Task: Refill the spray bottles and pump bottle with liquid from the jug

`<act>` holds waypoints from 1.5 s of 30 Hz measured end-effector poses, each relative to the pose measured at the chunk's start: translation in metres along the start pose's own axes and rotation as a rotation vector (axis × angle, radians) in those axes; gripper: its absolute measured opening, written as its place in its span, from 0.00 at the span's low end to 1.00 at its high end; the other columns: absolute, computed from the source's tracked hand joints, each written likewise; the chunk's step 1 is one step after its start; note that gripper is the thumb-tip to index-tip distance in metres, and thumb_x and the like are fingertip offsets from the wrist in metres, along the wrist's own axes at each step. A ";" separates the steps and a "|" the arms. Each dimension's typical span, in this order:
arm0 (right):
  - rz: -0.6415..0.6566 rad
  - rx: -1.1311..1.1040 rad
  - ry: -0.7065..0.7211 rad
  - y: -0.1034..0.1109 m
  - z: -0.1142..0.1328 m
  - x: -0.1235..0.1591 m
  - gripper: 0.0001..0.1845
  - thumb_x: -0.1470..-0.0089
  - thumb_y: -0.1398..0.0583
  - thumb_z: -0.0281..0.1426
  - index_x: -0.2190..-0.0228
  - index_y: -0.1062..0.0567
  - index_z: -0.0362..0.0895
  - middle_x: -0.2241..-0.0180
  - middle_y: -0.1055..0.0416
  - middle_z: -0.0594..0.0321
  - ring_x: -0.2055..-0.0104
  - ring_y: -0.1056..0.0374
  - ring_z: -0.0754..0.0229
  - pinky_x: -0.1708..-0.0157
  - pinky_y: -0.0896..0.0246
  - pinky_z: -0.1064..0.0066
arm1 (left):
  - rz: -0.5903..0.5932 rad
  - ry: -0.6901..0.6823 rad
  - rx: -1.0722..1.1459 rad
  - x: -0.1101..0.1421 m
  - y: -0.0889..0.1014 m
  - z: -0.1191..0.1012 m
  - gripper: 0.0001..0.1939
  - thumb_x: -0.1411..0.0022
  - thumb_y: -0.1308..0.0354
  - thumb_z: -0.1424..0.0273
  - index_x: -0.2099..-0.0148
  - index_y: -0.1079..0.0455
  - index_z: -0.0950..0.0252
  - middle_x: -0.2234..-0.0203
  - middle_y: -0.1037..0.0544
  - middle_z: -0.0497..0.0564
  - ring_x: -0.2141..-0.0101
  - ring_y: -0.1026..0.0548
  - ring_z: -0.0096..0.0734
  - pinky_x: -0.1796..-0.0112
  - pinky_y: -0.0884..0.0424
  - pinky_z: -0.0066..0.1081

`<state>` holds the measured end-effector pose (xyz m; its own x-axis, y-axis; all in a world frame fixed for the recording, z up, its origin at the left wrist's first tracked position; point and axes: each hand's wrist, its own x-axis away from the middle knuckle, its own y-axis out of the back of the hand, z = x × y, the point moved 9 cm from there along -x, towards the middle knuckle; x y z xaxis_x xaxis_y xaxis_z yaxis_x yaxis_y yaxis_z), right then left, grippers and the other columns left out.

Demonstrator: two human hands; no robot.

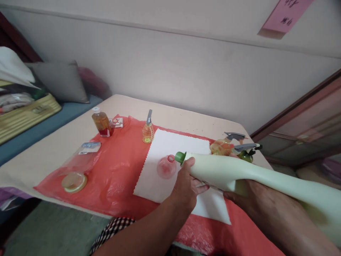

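Has a round tub [74, 182] at the left on a red sheet [114, 170], probably spread to guard the table [170, 113], with a brown bottle [102, 123] upright farther back, well apart from the hands. Next shows a spray bottle [148, 133] upright just beside a white cloth [181, 140], then, on that cloth, a pink bottle [166, 168] with its mouth just beside the green spout [180, 157] of a big jug [226, 170]; cannot tell from this angle whether touching. Curls the left hand [186, 181] partway closed around the jug near the spout, thumb on the side and fingers beneath, likely to steady that end. Holds the jug nearly level above the cloth, its long body reaching off to the right. Has more spray bottles [221, 146] grouped behind it, apart from the pink bottle, perhaps for elbow room. Brings the right hand [234, 195] under the jug, likely to share the weight; cannot tell how far closed, with the fingers mostly hidden.
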<state>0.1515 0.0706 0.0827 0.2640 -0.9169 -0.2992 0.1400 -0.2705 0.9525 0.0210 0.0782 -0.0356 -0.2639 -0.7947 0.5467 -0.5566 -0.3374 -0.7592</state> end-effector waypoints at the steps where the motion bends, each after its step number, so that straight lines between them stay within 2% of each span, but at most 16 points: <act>1: 0.021 0.039 0.009 -0.001 0.003 -0.001 0.34 0.48 0.42 0.46 0.43 0.32 0.45 0.45 0.30 0.41 0.46 0.33 0.26 0.49 0.37 0.39 | 0.001 0.002 0.010 0.000 0.000 0.000 0.27 0.40 0.43 0.52 0.45 0.31 0.64 0.50 0.25 0.60 0.53 0.25 0.45 0.50 0.29 0.46; 3: 0.033 0.115 0.026 0.001 0.009 -0.004 0.34 0.48 0.43 0.45 0.43 0.33 0.43 0.46 0.30 0.39 0.47 0.32 0.27 0.50 0.36 0.40 | 0.003 0.004 0.036 0.000 0.000 0.000 0.27 0.41 0.42 0.52 0.46 0.31 0.64 0.51 0.25 0.59 0.53 0.25 0.45 0.51 0.29 0.46; 8: -0.058 0.174 0.091 0.013 0.026 -0.007 0.34 0.46 0.49 0.45 0.42 0.35 0.41 0.50 0.29 0.39 0.51 0.31 0.29 0.52 0.35 0.40 | 0.002 0.015 0.104 -0.001 0.002 0.001 0.26 0.42 0.41 0.54 0.47 0.31 0.64 0.51 0.25 0.58 0.54 0.24 0.44 0.54 0.27 0.43; 13: -0.024 0.193 0.084 0.011 0.027 -0.008 0.33 0.45 0.48 0.46 0.42 0.35 0.42 0.51 0.29 0.41 0.50 0.32 0.31 0.53 0.35 0.41 | 0.016 0.019 0.125 -0.001 0.002 0.001 0.25 0.41 0.42 0.55 0.47 0.30 0.65 0.52 0.24 0.58 0.58 0.24 0.41 0.57 0.27 0.40; 17: -0.052 0.210 0.129 0.016 0.032 -0.010 0.32 0.45 0.47 0.44 0.43 0.35 0.44 0.53 0.28 0.44 0.49 0.32 0.32 0.52 0.34 0.42 | 0.004 0.023 0.141 0.000 0.002 0.001 0.26 0.41 0.42 0.55 0.47 0.31 0.65 0.52 0.24 0.58 0.59 0.24 0.40 0.58 0.27 0.39; 23: -0.075 0.206 0.120 0.019 0.037 -0.009 0.31 0.44 0.48 0.44 0.43 0.35 0.44 0.52 0.28 0.43 0.48 0.33 0.31 0.52 0.35 0.41 | 0.026 0.016 0.144 0.000 0.001 0.001 0.26 0.43 0.41 0.54 0.48 0.30 0.65 0.53 0.24 0.59 0.59 0.25 0.40 0.59 0.28 0.38; 30: -0.075 0.236 0.121 0.017 0.039 -0.008 0.33 0.43 0.50 0.45 0.40 0.35 0.42 0.45 0.32 0.40 0.45 0.35 0.30 0.51 0.34 0.40 | 0.047 0.005 0.167 0.000 0.000 0.001 0.26 0.45 0.40 0.54 0.49 0.30 0.65 0.53 0.24 0.59 0.60 0.25 0.40 0.59 0.28 0.38; 35: -0.087 0.251 0.132 0.019 0.042 -0.009 0.33 0.43 0.51 0.45 0.41 0.34 0.42 0.44 0.33 0.40 0.43 0.36 0.29 0.49 0.35 0.40 | 0.046 0.010 0.176 -0.002 0.000 0.001 0.26 0.44 0.40 0.54 0.49 0.29 0.65 0.54 0.24 0.58 0.62 0.26 0.39 0.61 0.28 0.37; 41: -0.081 0.231 0.125 0.022 0.046 -0.009 0.32 0.44 0.49 0.42 0.40 0.35 0.46 0.46 0.31 0.44 0.42 0.37 0.29 0.49 0.35 0.40 | 0.062 0.015 0.190 -0.002 -0.001 0.001 0.26 0.44 0.41 0.53 0.49 0.29 0.65 0.54 0.24 0.58 0.60 0.25 0.40 0.62 0.28 0.37; 45: -0.071 0.221 0.099 0.021 0.045 -0.009 0.33 0.46 0.48 0.41 0.40 0.35 0.45 0.43 0.33 0.43 0.41 0.37 0.29 0.49 0.36 0.39 | 0.090 0.008 0.201 -0.002 -0.002 0.000 0.26 0.45 0.40 0.54 0.50 0.29 0.65 0.55 0.24 0.58 0.61 0.25 0.39 0.62 0.28 0.36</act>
<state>0.1090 0.0599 0.1081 0.3549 -0.8630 -0.3595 -0.0473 -0.4006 0.9150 0.0228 0.0805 -0.0354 -0.3122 -0.8225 0.4755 -0.3623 -0.3596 -0.8599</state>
